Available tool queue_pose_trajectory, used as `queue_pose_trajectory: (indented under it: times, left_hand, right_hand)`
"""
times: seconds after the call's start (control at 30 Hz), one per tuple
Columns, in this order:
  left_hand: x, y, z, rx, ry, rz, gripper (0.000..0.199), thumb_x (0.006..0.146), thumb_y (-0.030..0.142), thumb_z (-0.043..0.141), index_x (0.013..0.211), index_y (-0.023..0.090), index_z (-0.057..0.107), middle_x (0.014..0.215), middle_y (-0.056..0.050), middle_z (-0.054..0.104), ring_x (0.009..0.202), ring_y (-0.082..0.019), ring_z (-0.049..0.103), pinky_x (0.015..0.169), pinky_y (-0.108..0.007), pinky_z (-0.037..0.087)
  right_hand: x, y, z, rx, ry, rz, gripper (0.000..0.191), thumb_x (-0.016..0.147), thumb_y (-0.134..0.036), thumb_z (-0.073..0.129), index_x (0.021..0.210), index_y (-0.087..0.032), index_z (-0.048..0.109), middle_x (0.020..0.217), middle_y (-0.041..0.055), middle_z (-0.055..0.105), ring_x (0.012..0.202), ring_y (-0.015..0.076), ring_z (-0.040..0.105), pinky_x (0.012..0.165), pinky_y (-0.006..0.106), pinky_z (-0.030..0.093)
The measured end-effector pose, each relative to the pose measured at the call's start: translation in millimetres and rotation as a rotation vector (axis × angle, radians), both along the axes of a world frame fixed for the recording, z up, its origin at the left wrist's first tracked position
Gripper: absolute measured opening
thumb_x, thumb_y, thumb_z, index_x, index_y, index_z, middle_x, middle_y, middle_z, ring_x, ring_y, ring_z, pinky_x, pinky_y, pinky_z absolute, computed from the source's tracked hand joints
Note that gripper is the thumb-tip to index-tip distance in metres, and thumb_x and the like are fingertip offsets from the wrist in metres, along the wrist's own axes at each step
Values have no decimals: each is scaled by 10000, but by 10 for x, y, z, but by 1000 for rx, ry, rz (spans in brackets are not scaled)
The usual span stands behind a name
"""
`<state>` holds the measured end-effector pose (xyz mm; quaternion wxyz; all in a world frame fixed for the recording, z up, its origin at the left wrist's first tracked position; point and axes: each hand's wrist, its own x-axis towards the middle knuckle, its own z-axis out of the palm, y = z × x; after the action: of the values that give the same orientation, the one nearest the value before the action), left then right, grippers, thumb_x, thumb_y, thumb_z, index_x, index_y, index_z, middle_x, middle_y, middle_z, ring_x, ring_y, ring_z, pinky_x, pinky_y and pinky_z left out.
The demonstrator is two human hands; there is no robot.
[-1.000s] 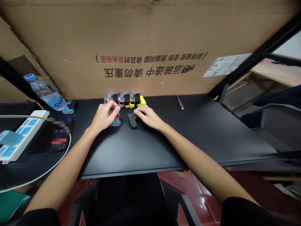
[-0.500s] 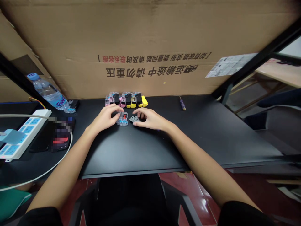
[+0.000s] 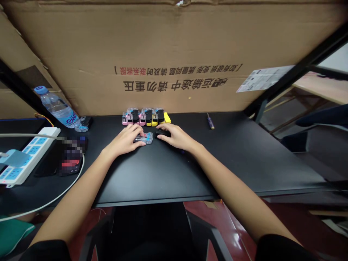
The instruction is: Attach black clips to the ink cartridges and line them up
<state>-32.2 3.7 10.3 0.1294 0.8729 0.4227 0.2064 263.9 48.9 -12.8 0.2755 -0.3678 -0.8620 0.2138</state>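
Clear cartridge (image 3: 145, 137) lies flat on desk (image 3: 168, 170), our left hand (image 3: 125, 140) pinning it with fingertips for steadiness; our right hand (image 3: 176, 136) cups black cap (image 3: 162, 133) just right, fingers curled round it.

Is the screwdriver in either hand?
No: the screwdriver lies alone on the black desk, off to the side of the right hand and apart from it.

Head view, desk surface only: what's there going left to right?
Power strip → water bottle → left hand → clear blue cartridge → black part under the right hand → screwdriver.
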Motion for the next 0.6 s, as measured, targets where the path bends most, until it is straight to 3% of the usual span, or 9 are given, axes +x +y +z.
queue_pose_trajectory:
  times: [0.17,0.33,0.47,0.53,0.6]
  left_hand:
    - [64,-30,47,-152,-87,162,286,1140,427,454,1302,245,602,1121,-86,785,1007,-278,761,911,-398,568]
    - [32,-23,24,-117,-15,113,302,1059,489,617,1242,249,628,1326,-125,758,1202,-335,740,929,-392,560]
    - [49,-46,38,-178,17,258,318,1039,550,624,1137,248,602,1101,-119,793,983,-342,776,788,-374,535]
    - [83,-58,47,-251,-75,294,350,1046,587,599,1103,244,560,957,-89,784,844,-298,762,731,-347,514]
    - [126,-65,40,-357,-235,252,378,1074,623,526,1066,246,502,826,-35,745,689,-228,705,674,-315,496]
  right_hand:
    - [-43,-48,49,-111,27,-68,353,1119,-393,540,1381,-209,688,1227,122,808,1097,285,775,1020,452,576]
    - [-91,-86,63,-136,-61,-52,393,1147,-478,472,1299,-231,738,1269,136,805,1167,333,767,1031,488,563]
    - [-101,-125,76,-130,-94,-16,410,1042,-511,684,1333,-227,733,1277,145,806,1162,360,763,1016,491,567]
    - [-115,-146,97,-155,-20,2,403,1025,-500,703,1304,-211,734,1245,131,808,1117,335,763,991,458,567]
    - [-150,-172,126,-223,107,20,385,1045,-533,657,1212,-196,738,1169,107,803,1023,287,750,924,406,568]
